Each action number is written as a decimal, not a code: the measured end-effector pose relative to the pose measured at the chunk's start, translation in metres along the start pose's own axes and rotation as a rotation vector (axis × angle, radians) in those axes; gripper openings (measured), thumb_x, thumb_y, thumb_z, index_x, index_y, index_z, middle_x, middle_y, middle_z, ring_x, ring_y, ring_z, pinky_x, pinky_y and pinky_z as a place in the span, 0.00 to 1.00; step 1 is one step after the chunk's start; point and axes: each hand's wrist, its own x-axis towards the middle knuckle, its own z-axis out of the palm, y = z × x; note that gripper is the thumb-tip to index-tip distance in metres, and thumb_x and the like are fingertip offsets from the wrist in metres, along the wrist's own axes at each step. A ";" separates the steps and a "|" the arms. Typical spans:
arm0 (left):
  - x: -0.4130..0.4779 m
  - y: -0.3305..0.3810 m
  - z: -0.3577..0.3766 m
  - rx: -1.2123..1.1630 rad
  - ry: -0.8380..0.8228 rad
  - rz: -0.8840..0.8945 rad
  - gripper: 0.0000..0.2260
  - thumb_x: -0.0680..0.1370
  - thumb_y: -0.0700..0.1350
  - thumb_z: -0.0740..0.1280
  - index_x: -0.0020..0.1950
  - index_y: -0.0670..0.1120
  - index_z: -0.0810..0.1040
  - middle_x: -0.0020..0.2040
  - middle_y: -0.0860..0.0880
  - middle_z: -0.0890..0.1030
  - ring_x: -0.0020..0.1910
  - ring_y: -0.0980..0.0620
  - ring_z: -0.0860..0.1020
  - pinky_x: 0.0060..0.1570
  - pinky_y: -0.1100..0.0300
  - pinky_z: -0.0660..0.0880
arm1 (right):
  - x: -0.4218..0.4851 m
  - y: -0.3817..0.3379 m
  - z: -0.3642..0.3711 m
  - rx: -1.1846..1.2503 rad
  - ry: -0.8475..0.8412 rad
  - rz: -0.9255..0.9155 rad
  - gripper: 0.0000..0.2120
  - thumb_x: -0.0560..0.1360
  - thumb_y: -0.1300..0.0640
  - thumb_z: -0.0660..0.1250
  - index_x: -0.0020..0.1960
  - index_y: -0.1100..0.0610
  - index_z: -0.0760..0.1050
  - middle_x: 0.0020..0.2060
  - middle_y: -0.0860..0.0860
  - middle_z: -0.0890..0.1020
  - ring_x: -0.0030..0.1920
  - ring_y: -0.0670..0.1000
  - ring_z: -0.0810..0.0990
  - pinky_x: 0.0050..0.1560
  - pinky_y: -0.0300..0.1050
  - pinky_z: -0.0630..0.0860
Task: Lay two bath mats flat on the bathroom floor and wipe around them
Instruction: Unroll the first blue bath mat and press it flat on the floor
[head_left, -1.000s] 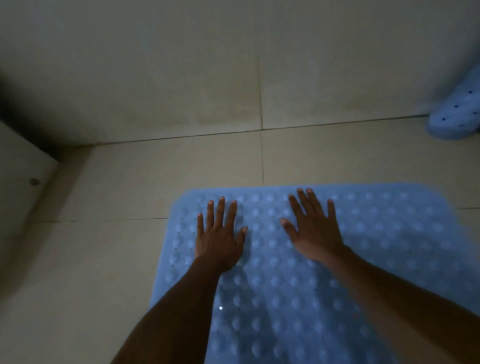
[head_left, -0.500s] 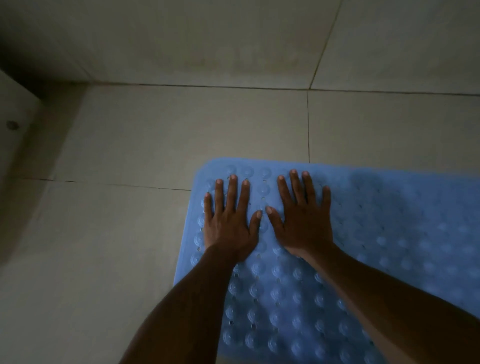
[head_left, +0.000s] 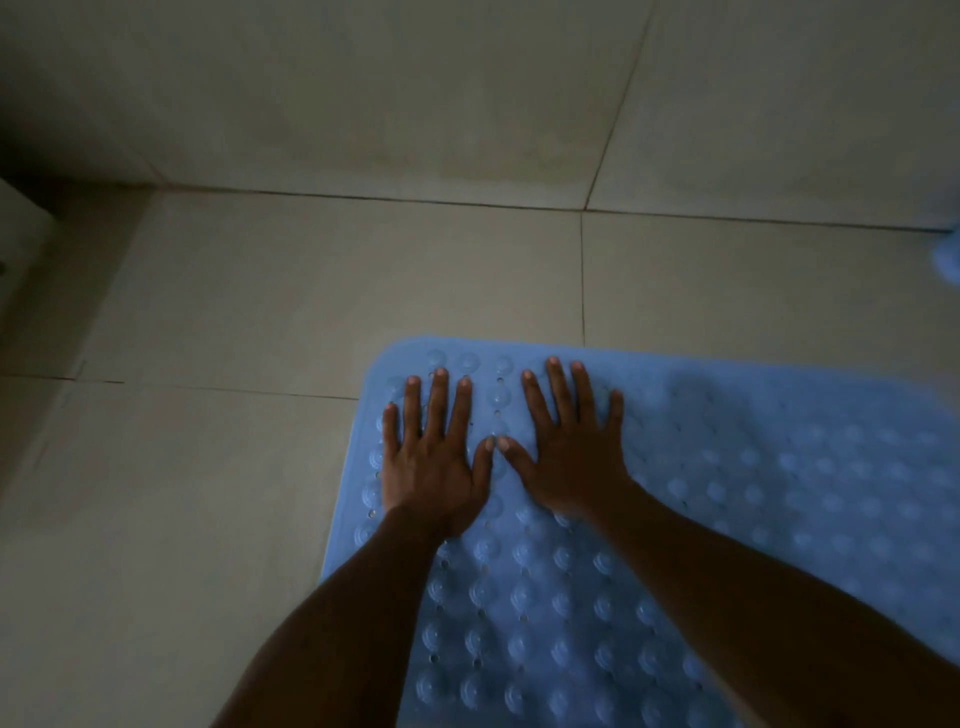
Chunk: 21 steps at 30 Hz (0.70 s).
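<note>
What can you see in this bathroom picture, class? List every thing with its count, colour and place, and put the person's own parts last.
bath mat: one, light blue with raised bumps and small holes, flat on the floor, lower right.
second blue item: one, blue, only a blurred sliver at the right edge; cannot tell what it is.
floor tiles: several, pale beige with dark grout lines, across the middle and left.
wall: one, pale tiled, along the top.
left hand: one, palm down on the mat's near-left corner, fingers spread.
right hand: one, palm down beside it, thumbs nearly touching.
</note>
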 end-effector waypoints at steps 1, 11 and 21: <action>0.000 0.000 -0.001 0.011 -0.016 -0.003 0.33 0.81 0.66 0.40 0.82 0.53 0.35 0.82 0.48 0.34 0.80 0.44 0.31 0.79 0.40 0.38 | 0.001 0.000 -0.003 0.014 -0.033 0.004 0.42 0.75 0.27 0.45 0.82 0.49 0.48 0.82 0.53 0.47 0.81 0.59 0.44 0.74 0.73 0.45; -0.040 0.041 -0.013 -0.068 -0.060 -0.128 0.30 0.84 0.61 0.46 0.83 0.54 0.41 0.83 0.48 0.38 0.82 0.43 0.37 0.78 0.41 0.38 | -0.070 0.057 -0.027 0.230 0.226 0.068 0.29 0.77 0.44 0.51 0.74 0.52 0.71 0.74 0.53 0.72 0.76 0.55 0.68 0.71 0.64 0.63; -0.107 0.250 0.035 -0.106 -0.055 0.338 0.32 0.80 0.62 0.46 0.83 0.54 0.53 0.84 0.49 0.45 0.82 0.42 0.41 0.78 0.40 0.41 | -0.229 0.237 -0.011 -0.004 0.209 0.331 0.30 0.79 0.41 0.53 0.77 0.55 0.66 0.76 0.56 0.68 0.77 0.58 0.65 0.72 0.64 0.63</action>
